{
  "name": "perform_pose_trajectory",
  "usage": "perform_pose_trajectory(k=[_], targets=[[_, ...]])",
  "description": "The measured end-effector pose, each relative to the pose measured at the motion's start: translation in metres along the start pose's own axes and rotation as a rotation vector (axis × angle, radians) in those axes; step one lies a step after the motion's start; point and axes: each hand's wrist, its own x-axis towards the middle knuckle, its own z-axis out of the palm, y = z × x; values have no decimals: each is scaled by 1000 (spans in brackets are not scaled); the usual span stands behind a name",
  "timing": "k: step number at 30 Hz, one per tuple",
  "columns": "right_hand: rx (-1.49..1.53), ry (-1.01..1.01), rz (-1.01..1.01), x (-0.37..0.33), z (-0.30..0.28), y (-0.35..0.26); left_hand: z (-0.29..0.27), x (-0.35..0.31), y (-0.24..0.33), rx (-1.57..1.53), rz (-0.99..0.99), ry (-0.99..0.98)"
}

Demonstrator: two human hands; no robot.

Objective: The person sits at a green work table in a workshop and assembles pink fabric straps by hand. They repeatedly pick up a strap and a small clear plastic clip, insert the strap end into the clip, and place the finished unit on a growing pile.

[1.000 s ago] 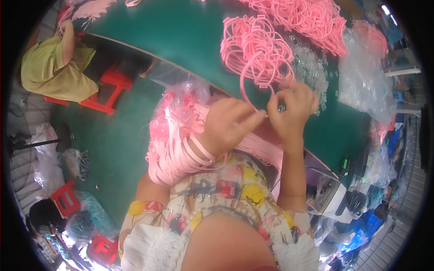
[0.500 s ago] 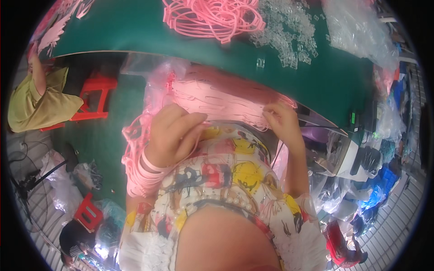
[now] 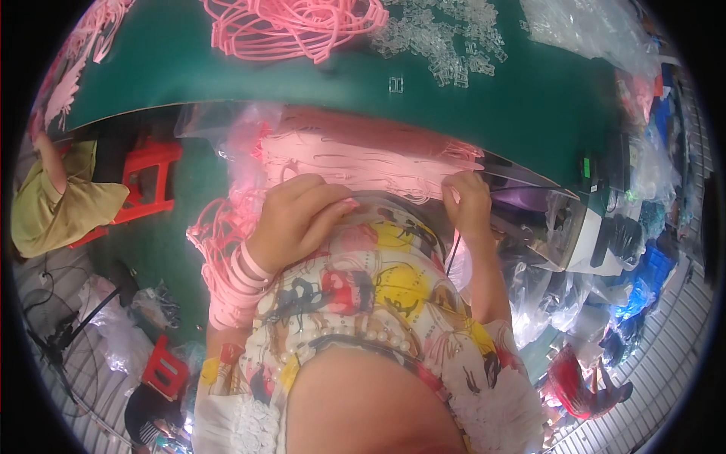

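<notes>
A thick bundle of thin pink straps (image 3: pixel 363 163) lies across my lap, partly under the table's edge. My left hand (image 3: pixel 299 219) is at its near left side, fingers bent and pressed together; what lies between the fingertips is too small to make out. Many pink loops (image 3: pixel 231 291) hang around my left wrist and forearm. At the bundle's right end, my right hand (image 3: pixel 470 200) has its fingers pinched on the edge of a pink strap.
The green table (image 3: pixel 302 87) carries a heap of pink cords (image 3: pixel 295 26) and a scatter of clear plastic clips (image 3: pixel 446 45). Clear bags and a white box (image 3: pixel 586 246) stand at right. At left are a red stool (image 3: pixel 155 178) and a person in olive clothing (image 3: pixel 68 200).
The whole view has shifted, so table items appear farther left and higher. My left hand's fingers have drawn closer together. My right hand stays by the bundle's right end.
</notes>
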Motion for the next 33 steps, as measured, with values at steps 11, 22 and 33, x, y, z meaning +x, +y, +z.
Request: perform_pose_trajectory(k=[11, 22, 33], targets=[[39, -43, 11, 5, -12, -8, 9, 6, -3, -135, -46, -155], [909, -595, 66, 49, -78, -105, 23, 21, -6, -355, 45, -377], [1156, -547, -309, 77, -75, -116, -1, -4, -11, -834, -191, -24]])
